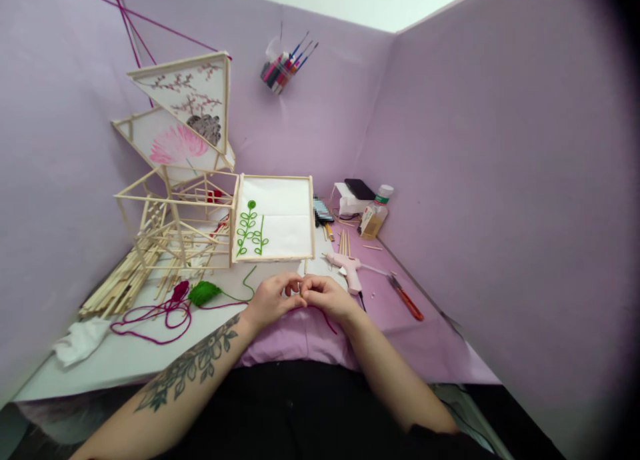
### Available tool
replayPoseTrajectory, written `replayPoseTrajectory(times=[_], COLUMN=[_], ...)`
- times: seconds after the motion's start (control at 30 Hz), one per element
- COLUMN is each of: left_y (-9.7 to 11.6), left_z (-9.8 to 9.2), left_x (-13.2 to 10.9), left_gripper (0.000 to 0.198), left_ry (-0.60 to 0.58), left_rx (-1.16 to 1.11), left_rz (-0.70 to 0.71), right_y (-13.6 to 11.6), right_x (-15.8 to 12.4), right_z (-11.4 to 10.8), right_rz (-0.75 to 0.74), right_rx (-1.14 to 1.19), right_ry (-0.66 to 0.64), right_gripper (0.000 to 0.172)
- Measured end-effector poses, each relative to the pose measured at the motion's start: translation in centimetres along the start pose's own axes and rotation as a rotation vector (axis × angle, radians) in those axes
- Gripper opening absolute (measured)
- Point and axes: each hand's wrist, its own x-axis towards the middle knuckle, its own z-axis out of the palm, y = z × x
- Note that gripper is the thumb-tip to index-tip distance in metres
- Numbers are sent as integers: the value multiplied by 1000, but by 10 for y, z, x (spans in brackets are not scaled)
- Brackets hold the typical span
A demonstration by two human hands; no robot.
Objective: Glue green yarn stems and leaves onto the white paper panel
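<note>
My left hand and my right hand meet at the front middle of the table, fingertips pinched close together. Between them is a magenta yarn, whose loose end hangs below my right hand. The rest of that yarn runs left to loose loops and a small magenta bundle. A green yarn ball lies left of my left hand, its strand reaching toward the wrist. Behind my hands stands a white wood-framed panel with green yarn leaves and a round green bud.
A pink glue gun and a red-handled tool lie at the right, before a bottle and phone. Wooden sticks, an open stick frame and a white cloth are at the left. Painted panels rise behind.
</note>
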Motion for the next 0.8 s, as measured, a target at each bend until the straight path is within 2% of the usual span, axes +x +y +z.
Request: replayPoseTrajectory(times=[0.13, 0.27, 0.43, 0.57, 0.8], left_y=[0, -1, -5, -9, -10], left_z=[1, 1, 2, 4, 5], left_x=[1, 2, 1, 0, 1], left_gripper=[26, 18, 22, 25, 24], left_ry=[-20, 23, 22, -17, -8], left_rx=[34, 77, 129, 158, 219], left_rz=[-14, 2, 38, 63, 72], right_y=[-1, -2, -2, -1, -1], right_x=[0, 2, 4, 5, 4], right_z=[2, 0, 1, 2, 2], right_rz=[3, 21, 11, 8, 6], right_rx=[-17, -150, -305, -380, -403], right_ry=[-16, 132, 245, 249, 254], right_gripper=[25, 18, 13, 14, 11])
